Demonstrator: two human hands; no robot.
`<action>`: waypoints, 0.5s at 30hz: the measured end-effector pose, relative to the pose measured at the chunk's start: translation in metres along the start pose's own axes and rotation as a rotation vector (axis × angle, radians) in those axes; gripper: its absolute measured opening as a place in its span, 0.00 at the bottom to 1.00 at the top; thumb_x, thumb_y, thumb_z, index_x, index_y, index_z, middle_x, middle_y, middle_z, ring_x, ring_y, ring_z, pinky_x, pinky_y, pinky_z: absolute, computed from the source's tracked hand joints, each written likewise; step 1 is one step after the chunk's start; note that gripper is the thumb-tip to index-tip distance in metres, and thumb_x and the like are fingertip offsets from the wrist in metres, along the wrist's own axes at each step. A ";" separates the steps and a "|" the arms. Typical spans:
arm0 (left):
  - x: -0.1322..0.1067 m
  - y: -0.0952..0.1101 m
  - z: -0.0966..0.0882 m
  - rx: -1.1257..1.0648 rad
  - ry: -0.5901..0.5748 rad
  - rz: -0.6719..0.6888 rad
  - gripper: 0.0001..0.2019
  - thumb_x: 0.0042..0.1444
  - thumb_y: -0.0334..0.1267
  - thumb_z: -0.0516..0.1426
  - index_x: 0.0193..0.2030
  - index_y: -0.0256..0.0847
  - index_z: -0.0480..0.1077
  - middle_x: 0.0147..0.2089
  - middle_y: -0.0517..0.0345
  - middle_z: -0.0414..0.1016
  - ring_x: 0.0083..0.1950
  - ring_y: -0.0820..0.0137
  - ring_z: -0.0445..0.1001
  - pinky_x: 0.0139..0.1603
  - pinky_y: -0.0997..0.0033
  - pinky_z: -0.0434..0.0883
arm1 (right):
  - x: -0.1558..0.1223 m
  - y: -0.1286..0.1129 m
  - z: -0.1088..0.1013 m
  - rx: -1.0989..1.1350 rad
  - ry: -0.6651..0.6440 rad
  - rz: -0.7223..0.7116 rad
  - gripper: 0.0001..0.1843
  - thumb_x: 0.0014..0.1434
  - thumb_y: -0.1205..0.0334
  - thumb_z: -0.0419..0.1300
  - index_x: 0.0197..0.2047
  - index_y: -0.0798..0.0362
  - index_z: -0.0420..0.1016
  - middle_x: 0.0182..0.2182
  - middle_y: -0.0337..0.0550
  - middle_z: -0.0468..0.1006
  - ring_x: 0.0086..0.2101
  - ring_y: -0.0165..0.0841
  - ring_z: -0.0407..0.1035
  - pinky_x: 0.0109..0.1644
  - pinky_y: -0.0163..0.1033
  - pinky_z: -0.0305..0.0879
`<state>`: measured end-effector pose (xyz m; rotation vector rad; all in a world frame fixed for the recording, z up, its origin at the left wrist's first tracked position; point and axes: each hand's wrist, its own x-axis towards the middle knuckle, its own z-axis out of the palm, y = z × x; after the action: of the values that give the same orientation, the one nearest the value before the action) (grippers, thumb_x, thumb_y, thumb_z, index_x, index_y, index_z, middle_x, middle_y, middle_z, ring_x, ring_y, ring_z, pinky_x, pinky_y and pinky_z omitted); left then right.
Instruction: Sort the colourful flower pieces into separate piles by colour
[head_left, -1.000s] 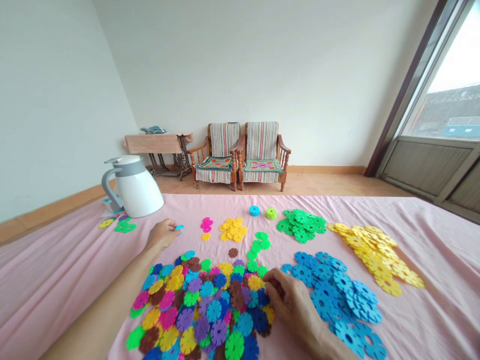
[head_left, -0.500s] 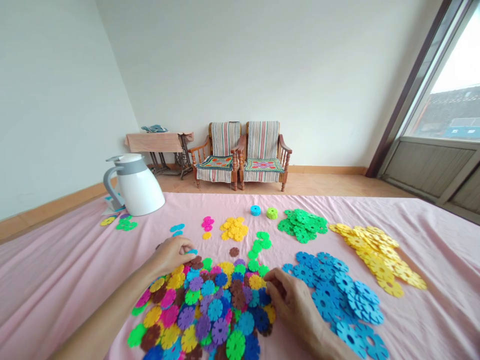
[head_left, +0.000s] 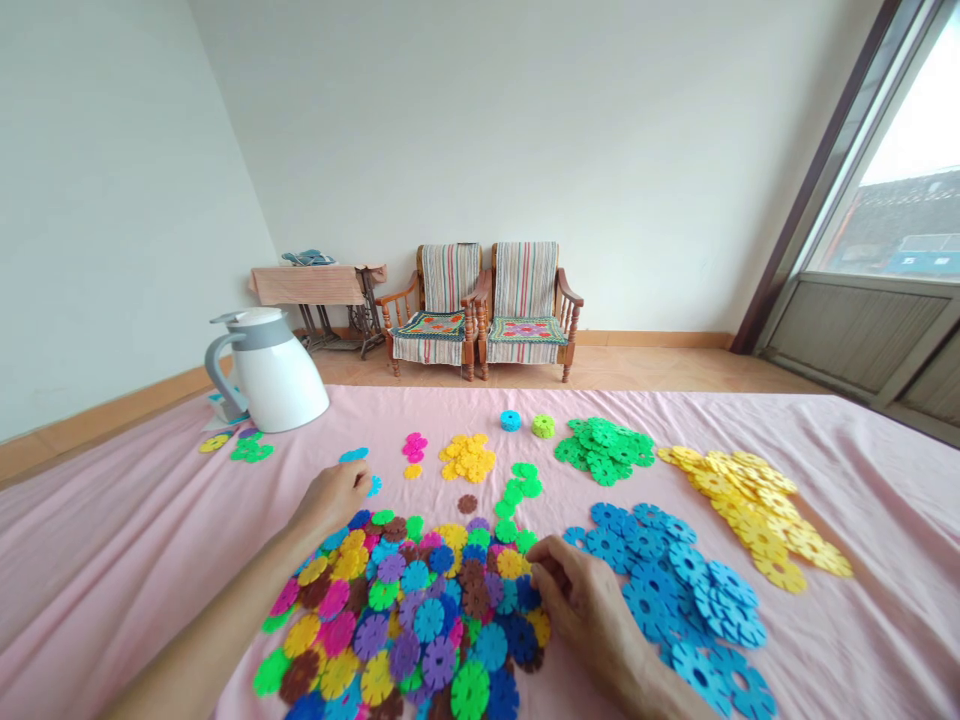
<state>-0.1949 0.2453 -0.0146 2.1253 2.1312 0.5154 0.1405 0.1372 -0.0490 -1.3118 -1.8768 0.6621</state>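
Note:
My left hand (head_left: 334, 497) is closed, with a light blue notched plastic disc (head_left: 374, 486) pinched at its fingertips just above the cloth. Just behind it lie other light blue discs (head_left: 353, 454). Below both hands spreads a mixed pile of coloured notched discs (head_left: 405, 610) in purple, yellow, pink, brown, green and blue. At the pile's right edge rests my right hand (head_left: 581, 600), its fingers curled together against the discs. Whatever its fingertips may hold is hidden. A heap of larger blue discs (head_left: 652, 560) lies to the right of that hand.
A pink cloth (head_left: 135, 530) covers the table. A white jug (head_left: 281, 380) stands back left. Sorted heaps of yellow discs (head_left: 469, 457), green discs (head_left: 604, 450) and large yellow discs (head_left: 757, 500) lie farther back. Two wooden armchairs (head_left: 525, 290) stand by the wall.
My left hand has moved back and left, off the pile's edge, carrying the light blue disc toward the other light blue ones. My right hand stays almost where it was.

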 end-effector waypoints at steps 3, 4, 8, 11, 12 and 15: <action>0.012 -0.013 -0.008 -0.010 0.083 -0.113 0.10 0.51 0.38 0.48 0.23 0.43 0.64 0.23 0.59 0.70 0.30 0.65 0.70 0.30 0.72 0.58 | 0.000 0.000 0.000 0.007 0.003 -0.008 0.09 0.60 0.63 0.49 0.34 0.52 0.70 0.21 0.34 0.69 0.22 0.27 0.62 0.25 0.31 0.52; 0.014 -0.018 -0.012 -0.020 0.106 -0.136 0.09 0.51 0.39 0.48 0.25 0.43 0.66 0.26 0.57 0.72 0.33 0.63 0.71 0.31 0.72 0.60 | 0.000 0.000 0.000 0.008 0.006 -0.008 0.09 0.60 0.63 0.49 0.34 0.52 0.70 0.21 0.34 0.69 0.22 0.27 0.62 0.25 0.31 0.53; 0.007 -0.030 -0.024 -0.096 0.081 -0.120 0.11 0.46 0.44 0.52 0.31 0.42 0.71 0.32 0.56 0.77 0.38 0.62 0.74 0.36 0.71 0.66 | 0.000 -0.002 -0.001 -0.001 0.010 0.003 0.09 0.60 0.64 0.49 0.33 0.52 0.70 0.21 0.34 0.69 0.22 0.28 0.62 0.26 0.31 0.53; -0.011 -0.034 -0.029 -0.245 -0.120 -0.035 0.13 0.41 0.47 0.56 0.30 0.41 0.73 0.28 0.59 0.76 0.32 0.65 0.73 0.34 0.72 0.69 | 0.000 -0.002 -0.001 -0.003 0.009 0.009 0.09 0.60 0.64 0.49 0.34 0.53 0.70 0.21 0.35 0.69 0.23 0.28 0.63 0.26 0.31 0.53; -0.017 -0.036 -0.030 -0.285 -0.176 -0.018 0.14 0.39 0.47 0.57 0.30 0.41 0.73 0.27 0.59 0.75 0.31 0.65 0.73 0.33 0.71 0.69 | 0.000 -0.002 -0.001 -0.004 0.008 0.007 0.09 0.60 0.64 0.49 0.34 0.53 0.70 0.21 0.35 0.69 0.23 0.28 0.63 0.26 0.31 0.53; -0.035 -0.039 -0.032 -0.279 -0.225 0.015 0.15 0.39 0.45 0.58 0.34 0.40 0.75 0.30 0.58 0.75 0.31 0.66 0.72 0.35 0.70 0.69 | -0.001 -0.002 -0.001 -0.010 0.005 0.003 0.09 0.61 0.64 0.49 0.34 0.53 0.70 0.22 0.35 0.69 0.23 0.28 0.62 0.26 0.31 0.53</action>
<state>-0.2401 0.2061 -0.0025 1.9456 1.8076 0.5130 0.1403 0.1361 -0.0476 -1.3219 -1.8765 0.6520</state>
